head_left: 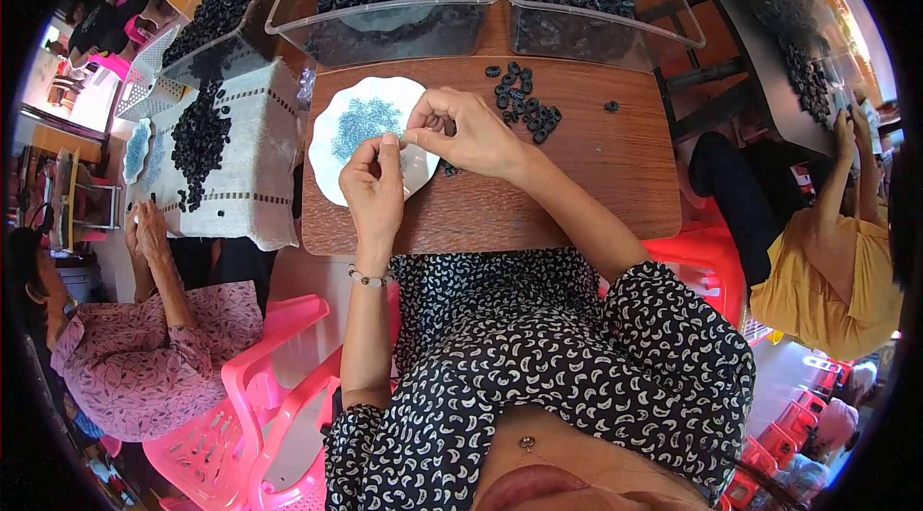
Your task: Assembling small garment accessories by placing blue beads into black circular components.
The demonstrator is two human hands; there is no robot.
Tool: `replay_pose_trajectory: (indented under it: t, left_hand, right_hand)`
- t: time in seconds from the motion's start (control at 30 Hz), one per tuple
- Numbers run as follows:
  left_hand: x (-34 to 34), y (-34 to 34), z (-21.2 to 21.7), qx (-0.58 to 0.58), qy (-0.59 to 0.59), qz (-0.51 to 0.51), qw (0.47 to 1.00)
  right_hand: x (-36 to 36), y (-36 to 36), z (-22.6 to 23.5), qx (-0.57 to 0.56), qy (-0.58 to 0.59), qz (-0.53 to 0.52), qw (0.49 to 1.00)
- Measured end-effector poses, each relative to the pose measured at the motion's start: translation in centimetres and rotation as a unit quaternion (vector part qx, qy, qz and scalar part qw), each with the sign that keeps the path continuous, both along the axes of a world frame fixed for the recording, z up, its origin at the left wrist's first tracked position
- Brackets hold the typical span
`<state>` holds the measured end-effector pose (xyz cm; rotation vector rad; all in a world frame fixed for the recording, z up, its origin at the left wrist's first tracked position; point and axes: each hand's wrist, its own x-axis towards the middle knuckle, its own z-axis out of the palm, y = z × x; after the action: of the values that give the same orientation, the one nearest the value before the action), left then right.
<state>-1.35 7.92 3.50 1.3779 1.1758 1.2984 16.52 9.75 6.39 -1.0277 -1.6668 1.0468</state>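
Note:
Over the right side of a white scalloped plate [330, 174], my two hands meet fingertip to fingertip. A heap of tiny blue-grey pieces [365, 126] lies on that plate. My left hand [373, 186] pinches with thumb and forefinger, and a bead bracelet circles its wrist. My right hand [471, 134] is also closed in a pinch, coming from the right. Whatever sits between the fingertips is too small and too covered to name. Small black ring-shaped parts [519, 99] lie loose on the wooden table [577, 194] beyond my right hand, and a few more show beside the plate.
Clear plastic bins [385, 30] of black parts line the table's far side. At left, a cloth-covered table [255, 165] carries a black pile [200, 141] and another small plate [137, 150]. People sit on both sides; a pink chair [245, 386] stands at lower left.

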Motion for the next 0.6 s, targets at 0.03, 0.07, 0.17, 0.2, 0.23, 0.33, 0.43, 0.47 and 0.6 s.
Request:
replay_pose_trajectory:
  t: [0.03, 0.07, 0.17, 0.2, 0.23, 0.33, 0.43, 0.47, 0.6]
  left_hand:
    - [-0.1, 0.2, -0.1, -0.008, -0.002, -0.008, 1.0]
    - [-0.3, 0.3, -0.2, -0.007, -0.002, -0.008, 1.0]
    - [-0.6, 0.6, -0.5, -0.054, -0.047, -0.032, 0.997]
    - [-0.6, 0.6, -0.5, -0.065, -0.062, -0.023, 0.996]
    - [-0.6, 0.6, -0.5, -0.075, -0.076, -0.014, 0.994]
    - [-0.7, 0.7, -1.2, -0.021, -0.046, 0.037, 0.998]
    - [-0.2, 0.6, -1.2, -0.015, 0.003, 0.02, 1.0]
    - [-0.1, 0.3, -1.0, 0.0, 0.016, 0.016, 1.0]
    - [1.0, -1.1, -0.7, 0.016, 0.06, -0.007, 0.998]
  right_hand:
    - [0.0, -0.1, 0.0, 0.047, -0.049, -0.018, 0.998]
    - [0.0, -0.1, 0.1, 0.095, -0.097, -0.035, 0.99]
    - [-0.2, 0.1, -0.5, 0.111, -0.057, -0.028, 0.992]
    - [-0.1, 0.4, -0.8, 0.111, -0.057, -0.028, 0.992]
    - [0.0, 0.7, -1.2, 0.131, -0.073, -0.022, 0.988]
    - [0.0, 0.7, -1.8, 0.156, -0.106, -0.035, 0.981]
    - [0.5, 0.5, -2.1, 0.163, -0.123, -0.06, 0.977]
    - [0.7, 0.4, -2.2, 0.164, -0.12, -0.058, 0.977]
    - [0.8, -0.7, -1.6, 0.181, -0.075, -0.068, 0.978]
